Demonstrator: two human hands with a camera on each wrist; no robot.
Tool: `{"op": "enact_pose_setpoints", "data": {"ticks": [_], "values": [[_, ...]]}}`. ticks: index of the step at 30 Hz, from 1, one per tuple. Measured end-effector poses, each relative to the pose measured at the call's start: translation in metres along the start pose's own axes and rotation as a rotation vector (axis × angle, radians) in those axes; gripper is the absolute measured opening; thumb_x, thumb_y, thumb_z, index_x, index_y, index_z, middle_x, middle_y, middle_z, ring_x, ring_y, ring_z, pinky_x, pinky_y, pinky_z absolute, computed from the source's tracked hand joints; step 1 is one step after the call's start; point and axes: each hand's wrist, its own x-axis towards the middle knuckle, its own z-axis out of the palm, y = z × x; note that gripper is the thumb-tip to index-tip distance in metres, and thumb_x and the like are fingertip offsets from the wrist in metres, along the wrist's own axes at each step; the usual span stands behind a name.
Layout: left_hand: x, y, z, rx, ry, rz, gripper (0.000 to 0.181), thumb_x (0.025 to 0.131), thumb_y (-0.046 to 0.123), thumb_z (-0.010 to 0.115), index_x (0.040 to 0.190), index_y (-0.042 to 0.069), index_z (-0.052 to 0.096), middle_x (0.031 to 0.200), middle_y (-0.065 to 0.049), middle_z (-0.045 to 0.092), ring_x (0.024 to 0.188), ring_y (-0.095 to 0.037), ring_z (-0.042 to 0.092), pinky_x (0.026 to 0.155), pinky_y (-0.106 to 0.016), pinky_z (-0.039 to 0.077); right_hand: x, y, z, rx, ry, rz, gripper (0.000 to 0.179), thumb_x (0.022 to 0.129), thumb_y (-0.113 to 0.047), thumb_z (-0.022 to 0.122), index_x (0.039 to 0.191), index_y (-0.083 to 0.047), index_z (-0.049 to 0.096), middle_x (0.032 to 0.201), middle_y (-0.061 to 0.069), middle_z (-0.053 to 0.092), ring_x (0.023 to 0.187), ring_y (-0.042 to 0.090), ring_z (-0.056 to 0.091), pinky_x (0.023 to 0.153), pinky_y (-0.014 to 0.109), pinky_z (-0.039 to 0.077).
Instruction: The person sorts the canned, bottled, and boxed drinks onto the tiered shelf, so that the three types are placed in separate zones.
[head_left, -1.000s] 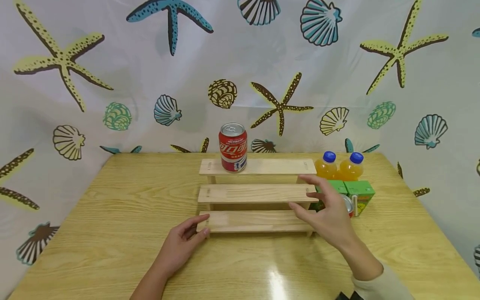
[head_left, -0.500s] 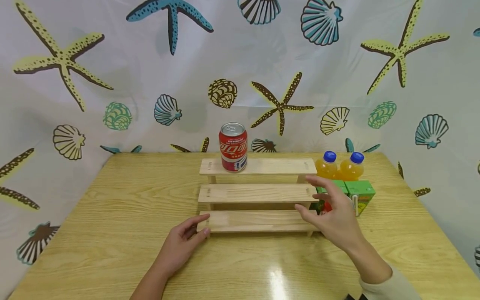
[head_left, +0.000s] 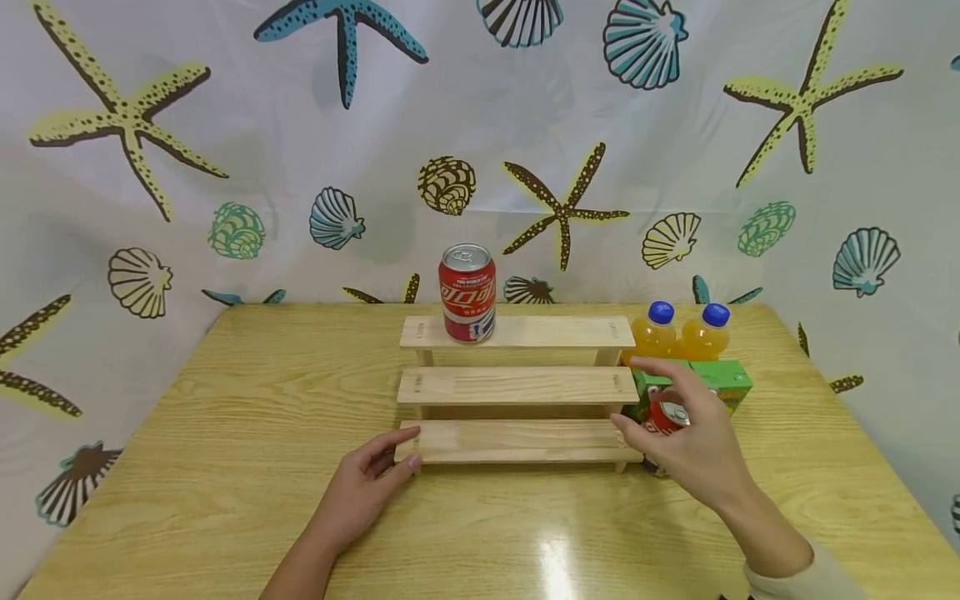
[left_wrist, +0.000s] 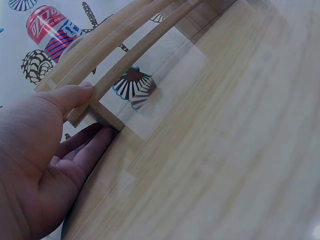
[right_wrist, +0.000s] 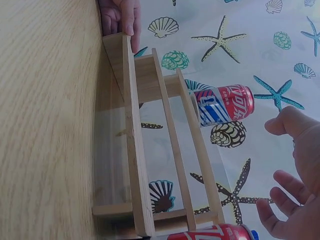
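A light wooden three-step rack [head_left: 517,385] stands on the table, with a red soda can [head_left: 467,296] upright on the left part of its top step. My left hand [head_left: 363,483] holds the left end of the lowest step. In the left wrist view its thumb lies on the plank's end and its fingers reach round below, beside the leg. My right hand [head_left: 701,454] is spread with thumb and fingers apart at the rack's right end. A second red can [head_left: 666,419] shows between them in the head view. The right wrist view shows these fingers [right_wrist: 287,192] holding nothing.
Behind the right hand, two orange juice bottles [head_left: 703,337] with blue caps and green drink cartons [head_left: 723,377] stand against the rack's right side. A white cloth [head_left: 360,275] printed with shells and starfish hangs behind the wood-grain table [head_left: 225,467].
My right hand has moved to the right and slightly down, from over the rack's right end to around the second can. My left hand and the rack stay put.
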Motion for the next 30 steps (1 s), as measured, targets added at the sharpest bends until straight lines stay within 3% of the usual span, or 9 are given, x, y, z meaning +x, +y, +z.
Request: {"op": "enact_pose_setpoints", "data": {"ticks": [6,11,18,24,30], "values": [[0.0,0.0,0.0,0.001,-0.001,0.0,0.05,0.094,0.041,0.069,0.139,0.022,0.059,0.155,-0.01,0.043,0.147,-0.026,0.034,0.118,-0.04,0.032,-0.007,0.002,-0.008,-0.001,-0.01,0.067,0.063,0.077,-0.005,0.086,0.133,-0.017,0.061,0.123,0.005,0.063,0.092,0.013,0.063,0.069,0.023,0.063],[0.0,-0.001,0.0,0.008,-0.002,0.007,0.05,0.094,0.042,0.069,0.139,0.023,0.059,0.155,-0.009,0.043,0.147,-0.026,0.034,0.118,-0.039,0.033,-0.011,0.003,-0.012,0.012,-0.003,0.053,0.065,0.076,-0.002,0.086,0.134,-0.015,0.06,0.122,0.009,0.062,0.092,0.016,0.066,0.064,0.02,0.061],[0.0,-0.001,0.0,0.004,-0.001,-0.008,0.051,0.093,0.042,0.069,0.139,0.023,0.059,0.155,-0.01,0.043,0.147,-0.026,0.035,0.118,-0.04,0.033,-0.015,0.005,-0.018,-0.031,0.017,0.032,0.066,0.073,0.001,0.087,0.133,-0.007,0.06,0.124,0.009,0.062,0.095,0.011,0.062,0.079,0.01,0.055],[0.0,0.001,0.0,0.006,0.001,-0.014,0.051,0.093,0.043,0.069,0.138,0.023,0.059,0.155,-0.008,0.044,0.147,-0.026,0.035,0.118,-0.04,0.033,-0.021,0.007,-0.021,-0.057,0.033,0.082,0.065,0.074,0.0,0.087,0.133,-0.009,0.061,0.123,0.006,0.063,0.09,0.012,0.062,0.083,0.008,0.049],[-0.001,0.001,0.0,0.004,-0.005,0.006,0.051,0.094,0.041,0.069,0.139,0.02,0.059,0.154,-0.009,0.045,0.148,-0.026,0.034,0.118,-0.039,0.032,-0.025,0.012,-0.022,-0.057,0.06,0.043,0.061,0.071,0.005,0.087,0.126,-0.003,0.063,0.123,0.007,0.062,0.101,0.008,0.058,0.082,0.006,0.049]]}}
